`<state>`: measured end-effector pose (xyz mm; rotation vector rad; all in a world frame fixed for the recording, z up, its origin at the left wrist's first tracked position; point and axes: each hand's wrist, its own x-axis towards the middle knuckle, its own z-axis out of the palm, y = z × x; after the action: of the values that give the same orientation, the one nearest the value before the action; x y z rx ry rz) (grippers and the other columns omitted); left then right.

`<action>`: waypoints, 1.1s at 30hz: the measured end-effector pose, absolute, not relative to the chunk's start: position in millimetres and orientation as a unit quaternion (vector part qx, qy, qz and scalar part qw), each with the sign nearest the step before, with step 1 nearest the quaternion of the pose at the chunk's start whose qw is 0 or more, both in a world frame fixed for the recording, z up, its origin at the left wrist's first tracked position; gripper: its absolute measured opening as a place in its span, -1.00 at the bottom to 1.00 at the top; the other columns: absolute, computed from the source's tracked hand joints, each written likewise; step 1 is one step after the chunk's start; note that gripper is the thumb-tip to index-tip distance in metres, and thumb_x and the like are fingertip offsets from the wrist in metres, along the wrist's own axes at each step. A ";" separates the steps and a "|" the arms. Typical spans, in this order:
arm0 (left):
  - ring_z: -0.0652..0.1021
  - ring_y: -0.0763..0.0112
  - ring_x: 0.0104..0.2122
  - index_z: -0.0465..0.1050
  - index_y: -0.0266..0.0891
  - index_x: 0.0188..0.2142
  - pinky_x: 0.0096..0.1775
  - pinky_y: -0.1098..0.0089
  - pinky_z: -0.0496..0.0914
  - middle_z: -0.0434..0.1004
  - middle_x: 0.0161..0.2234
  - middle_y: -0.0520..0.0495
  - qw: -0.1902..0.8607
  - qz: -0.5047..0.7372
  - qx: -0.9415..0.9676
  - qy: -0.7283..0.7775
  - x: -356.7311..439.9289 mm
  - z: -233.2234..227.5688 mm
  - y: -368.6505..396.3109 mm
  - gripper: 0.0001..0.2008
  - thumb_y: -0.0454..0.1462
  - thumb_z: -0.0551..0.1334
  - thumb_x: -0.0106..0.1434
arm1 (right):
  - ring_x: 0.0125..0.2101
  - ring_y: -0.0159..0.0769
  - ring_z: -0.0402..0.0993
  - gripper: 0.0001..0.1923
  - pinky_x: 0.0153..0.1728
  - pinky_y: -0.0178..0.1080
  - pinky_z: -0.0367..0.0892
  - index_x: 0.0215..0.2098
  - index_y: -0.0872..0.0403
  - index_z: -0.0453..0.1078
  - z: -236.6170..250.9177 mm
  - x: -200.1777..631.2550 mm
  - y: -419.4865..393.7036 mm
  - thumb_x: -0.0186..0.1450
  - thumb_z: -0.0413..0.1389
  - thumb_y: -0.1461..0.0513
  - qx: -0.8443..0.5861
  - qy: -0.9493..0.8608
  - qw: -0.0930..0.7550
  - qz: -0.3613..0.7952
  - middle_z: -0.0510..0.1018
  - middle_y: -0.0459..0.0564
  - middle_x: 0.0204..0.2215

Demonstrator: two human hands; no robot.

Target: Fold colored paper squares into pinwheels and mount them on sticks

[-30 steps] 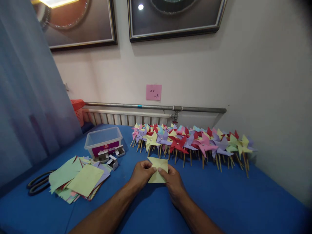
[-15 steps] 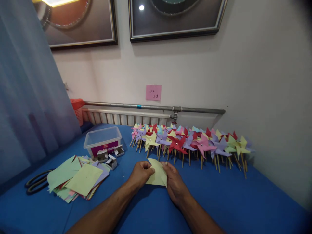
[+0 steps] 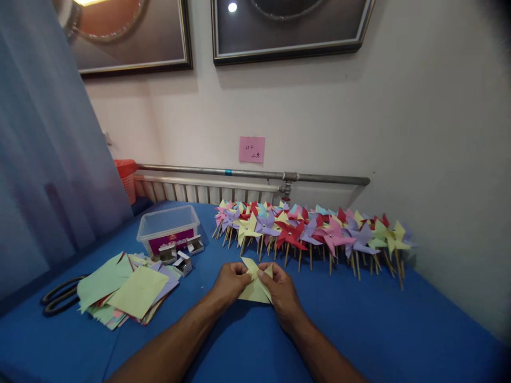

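Note:
A pale yellow paper sheet [image 3: 255, 291] is held between both hands, its corners partly folded toward the middle like a pinwheel. My left hand [image 3: 231, 281] pinches it from the left, thumb on the paper near the centre. From the right, my right hand [image 3: 282, 291] grips it with the thumb pressing a folded flap inward. Behind the hands stand many finished paper pinwheels [image 3: 289, 235] on thin sticks, in red, purple, pink, yellow and blue. To the left lies a stack of coloured paper squares [image 3: 139, 290], a yellow one on top.
Black-handled scissors [image 3: 59, 298] lie partly under the paper stack. A clear plastic tub [image 3: 170, 221] stands behind small open boxes [image 3: 182, 265] on the blue tabletop [image 3: 223, 346]. A pipe [image 3: 331, 180] and radiator run along the wall; a blue curtain [image 3: 51, 159] hangs at left.
My right thumb has moved left across the paper, bringing a right-hand corner over toward the middle. My left hand keeps its pinch almost unmoved.

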<state>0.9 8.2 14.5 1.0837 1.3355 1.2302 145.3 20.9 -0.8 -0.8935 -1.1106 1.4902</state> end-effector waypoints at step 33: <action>0.27 0.54 -0.66 0.37 -0.22 -0.58 -0.55 0.45 0.10 0.33 -0.68 0.11 0.501 0.482 0.471 0.542 -4.7 13.6 6.7 -0.77 -0.18 0.38 -0.09 | -0.53 -0.33 0.41 -0.59 -0.45 -0.29 0.28 -0.41 0.02 0.42 17.0 155.7 15.5 0.03 0.44 -0.04 -0.330 -0.473 0.485 0.658 0.56 -0.13 -0.51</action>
<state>-4.7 6.7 13.6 1.1391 1.3106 1.1658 155.7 15.5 17.0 -0.8035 -1.1510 1.6011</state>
